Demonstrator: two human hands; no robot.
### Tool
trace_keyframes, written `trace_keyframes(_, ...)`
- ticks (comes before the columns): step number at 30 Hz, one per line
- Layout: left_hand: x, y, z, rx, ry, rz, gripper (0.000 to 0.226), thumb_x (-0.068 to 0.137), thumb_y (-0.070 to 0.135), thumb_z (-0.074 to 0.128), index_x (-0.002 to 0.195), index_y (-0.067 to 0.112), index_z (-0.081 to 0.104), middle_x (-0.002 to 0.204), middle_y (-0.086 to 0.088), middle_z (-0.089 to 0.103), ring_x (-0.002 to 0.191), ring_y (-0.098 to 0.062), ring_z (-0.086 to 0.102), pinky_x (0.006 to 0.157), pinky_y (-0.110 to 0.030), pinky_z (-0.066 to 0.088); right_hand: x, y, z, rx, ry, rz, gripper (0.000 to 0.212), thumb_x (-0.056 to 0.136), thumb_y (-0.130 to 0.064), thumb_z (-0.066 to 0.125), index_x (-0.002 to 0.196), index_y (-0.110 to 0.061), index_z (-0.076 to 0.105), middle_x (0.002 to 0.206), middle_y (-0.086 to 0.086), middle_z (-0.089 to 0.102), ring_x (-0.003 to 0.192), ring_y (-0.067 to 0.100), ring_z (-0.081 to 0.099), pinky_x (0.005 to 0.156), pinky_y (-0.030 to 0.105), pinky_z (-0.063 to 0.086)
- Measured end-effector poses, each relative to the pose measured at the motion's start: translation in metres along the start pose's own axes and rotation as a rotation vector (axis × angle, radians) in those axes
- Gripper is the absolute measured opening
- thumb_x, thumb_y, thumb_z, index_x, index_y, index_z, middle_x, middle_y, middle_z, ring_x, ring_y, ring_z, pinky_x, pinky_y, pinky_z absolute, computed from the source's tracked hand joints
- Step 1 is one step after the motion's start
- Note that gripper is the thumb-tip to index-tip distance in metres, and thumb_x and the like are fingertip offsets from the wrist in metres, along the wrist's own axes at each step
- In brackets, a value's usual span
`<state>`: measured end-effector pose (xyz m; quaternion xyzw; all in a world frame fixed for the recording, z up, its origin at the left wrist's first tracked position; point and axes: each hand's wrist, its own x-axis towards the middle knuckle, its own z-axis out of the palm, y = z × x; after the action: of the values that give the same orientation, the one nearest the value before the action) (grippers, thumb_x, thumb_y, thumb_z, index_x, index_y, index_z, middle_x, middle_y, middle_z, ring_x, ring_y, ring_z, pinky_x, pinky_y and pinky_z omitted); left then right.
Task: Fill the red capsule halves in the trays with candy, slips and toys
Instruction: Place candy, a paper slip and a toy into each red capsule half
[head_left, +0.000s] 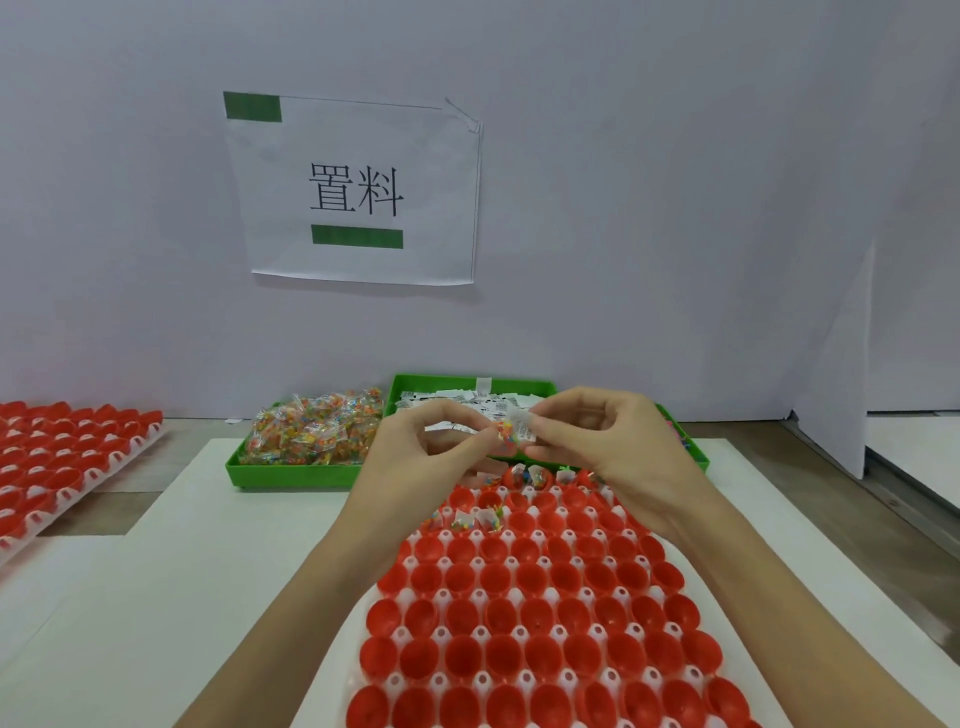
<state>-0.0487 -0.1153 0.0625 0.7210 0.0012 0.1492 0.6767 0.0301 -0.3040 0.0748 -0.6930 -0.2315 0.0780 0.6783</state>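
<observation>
- Both forearms reach up from the bottom edge and meet above the far end of the near tray, the hands raised side by side toward 12 o'clock.
- The left hand (421, 447) has its fingers curled, thumb and fingertips pinching the left edge of a small clear candy packet (511, 431).
- The right hand (602, 441) mirrors it, its thumb and fingers pinching the packet's right edge; the packet hangs between the two hands, above the tray and in front of the green trays.
- The white tray (519, 631) lies under the hands and runs toward 6 o'clock; it holds rows of red capsule halves (537, 652), open side up.
- In the rows at its far end, several halves hold packets and small bits of paper; the rest, nearer the viewer, show bare red insides.
- At 11 o'clock from the hands, a green tray (291, 475) is heaped with clear packets of coloured candy (317, 426).
- Just right of it, behind the hands, a second green tray (467, 385) holds white printed slips (467, 402); the hands cover much of it.
- At 9 o'clock, well apart, another white tray of red halves (67, 457) rests at the table's left edge.
- At 12 o'clock on the wall hangs a paper sign (358, 192) with two characters and green bars.
</observation>
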Motion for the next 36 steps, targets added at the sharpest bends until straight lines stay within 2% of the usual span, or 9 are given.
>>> trace_keyframes(4,-0.001,0.003,0.002,-0.029,0.068,0.019,0.007,0.087,0.022,0.08,0.088,0.015,0.08,0.086,-0.006,0.08,0.085,-0.019,0.078,0.067,-0.017,0.058,-0.003,-0.007,0.001,0.15,0.001,0.084,0.018,0.08,-0.015,0.084,0.095,-0.007,0.08,0.097,0.014,0.078,0.093,0.027,0.077,0.077,0.027,0.062)
trace_keyframes(8,-0.004,0.006,0.004,-0.145,0.075,0.013,0.017,0.078,0.031,0.084,0.09,0.019,0.083,0.091,-0.007,0.08,0.09,-0.022,0.078,0.078,-0.024,0.061,-0.005,-0.01,0.005,0.186,-0.036,0.105,0.022,0.075,-0.021,0.085,0.095,-0.012,0.081,0.097,0.013,0.078,0.088,0.021,0.076,0.076,0.025,0.06)
trace_keyframes(11,-0.005,0.007,0.009,-0.257,0.105,0.018,0.02,0.076,0.027,0.086,0.092,0.016,0.082,0.094,-0.01,0.08,0.091,-0.025,0.078,0.078,-0.023,0.061,-0.006,-0.012,0.006,0.202,-0.052,0.1,0.018,0.08,-0.016,0.083,0.097,-0.011,0.081,0.099,0.015,0.078,0.091,0.024,0.076,0.076,0.025,0.06)
trace_keyframes(16,-0.005,0.004,0.009,-0.242,0.174,0.027,0.019,0.083,0.019,0.083,0.102,0.02,0.081,0.096,-0.007,0.08,0.091,-0.02,0.078,0.077,-0.016,0.058,-0.008,-0.01,0.012,0.24,-0.109,0.126,0.017,0.082,-0.014,0.082,0.098,-0.008,0.079,0.1,0.019,0.077,0.095,0.029,0.076,0.077,0.026,0.061)
trace_keyframes(21,-0.001,0.0,0.008,-0.279,0.17,-0.076,0.022,0.071,0.029,0.083,0.093,0.027,0.084,0.099,-0.002,0.081,0.093,-0.017,0.077,0.086,-0.027,0.055,-0.007,-0.006,0.014,0.177,-0.147,0.133,0.022,0.078,-0.021,0.085,0.098,-0.012,0.08,0.101,0.017,0.078,0.098,0.029,0.076,0.081,0.029,0.062)
trace_keyframes(26,0.001,-0.002,0.008,-0.235,0.177,-0.069,0.02,0.069,0.034,0.082,0.088,0.028,0.084,0.093,-0.002,0.08,0.085,-0.014,0.076,0.08,-0.026,0.056,-0.007,-0.004,0.014,0.056,-0.148,0.098,0.015,0.085,-0.02,0.08,0.099,-0.012,0.081,0.097,0.012,0.079,0.093,0.025,0.076,0.078,0.023,0.06)
trace_keyframes(30,0.001,-0.003,0.006,-0.145,0.197,-0.038,0.006,0.083,0.026,0.08,0.088,0.027,0.083,0.089,0.0,0.08,0.081,-0.013,0.076,0.067,-0.016,0.057,-0.007,-0.002,0.014,0.003,-0.204,0.09,0.015,0.092,-0.021,0.074,0.103,-0.012,0.08,0.097,0.011,0.079,0.092,0.022,0.076,0.077,0.022,0.059)
trace_keyframes(33,0.002,-0.003,0.002,-0.092,0.239,-0.034,0.006,0.088,0.025,0.078,0.091,0.021,0.081,0.086,0.0,0.079,0.08,-0.012,0.076,0.063,-0.007,0.052,0.001,0.001,-0.001,-0.122,-0.123,0.055,0.014,0.095,-0.023,0.071,0.102,-0.015,0.08,0.091,0.006,0.079,0.085,0.02,0.076,0.073,0.021,0.059)
trace_keyframes(36,0.003,0.0,-0.001,-0.101,0.25,-0.034,0.006,0.09,0.022,0.076,0.093,0.02,0.08,0.086,0.001,0.08,0.08,-0.011,0.076,0.062,-0.007,0.052,0.02,0.019,-0.033,-0.335,0.119,0.058,0.013,0.098,-0.018,0.067,0.099,-0.014,0.079,0.083,0.003,0.078,0.076,0.017,0.074,0.065,0.019,0.057)
